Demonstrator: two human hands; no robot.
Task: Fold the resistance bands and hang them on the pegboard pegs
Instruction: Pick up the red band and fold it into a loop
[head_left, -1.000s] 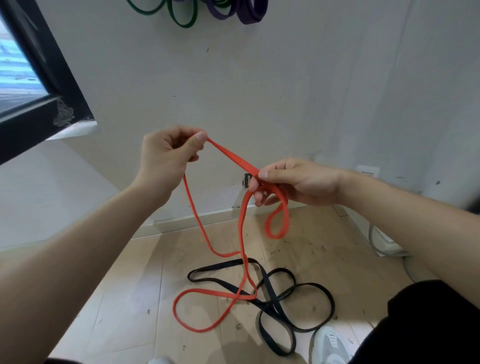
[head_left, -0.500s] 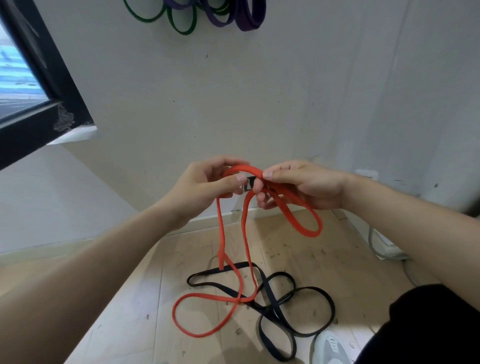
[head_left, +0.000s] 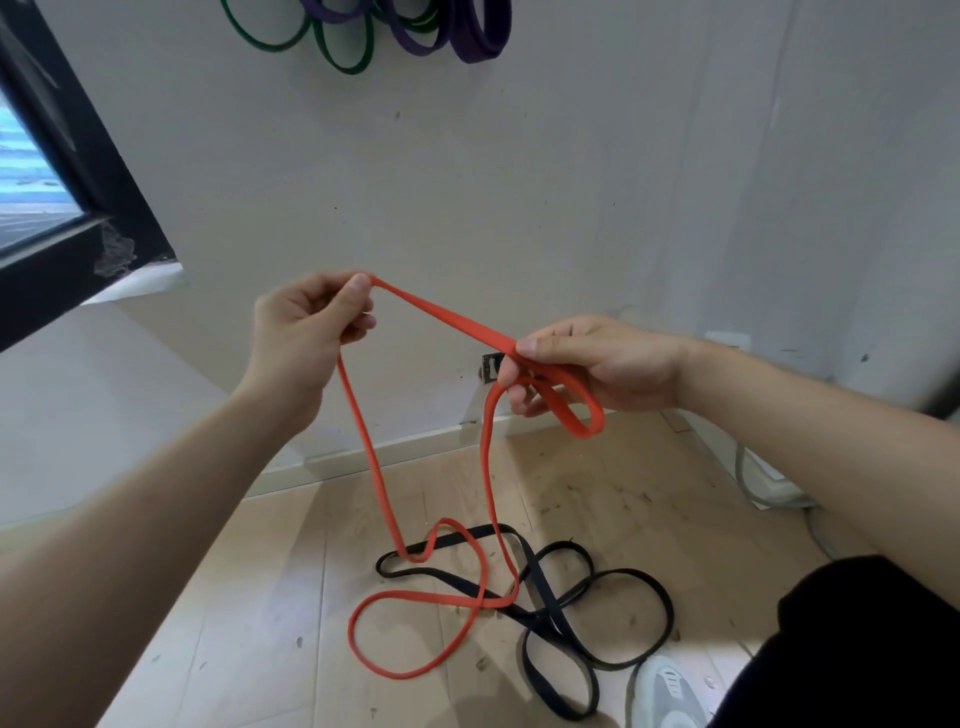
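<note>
The orange resistance band (head_left: 447, 319) is held taut between both hands in front of the wall (head_left: 571, 182). One end is pinched between thumb and curled fingers of the left hand (head_left: 306, 325), which is closed on it. The right hand (head_left: 587, 364) is closed around a short folded loop of the band that hangs just below its fingers. Two strands drop from the hands to the wooden floor (head_left: 234, 623), where the rest lies coiled over a black resistance band (head_left: 597, 603). Green bands (head_left: 343, 49) and purple bands (head_left: 478, 36) are hung high on the wall.
</note>
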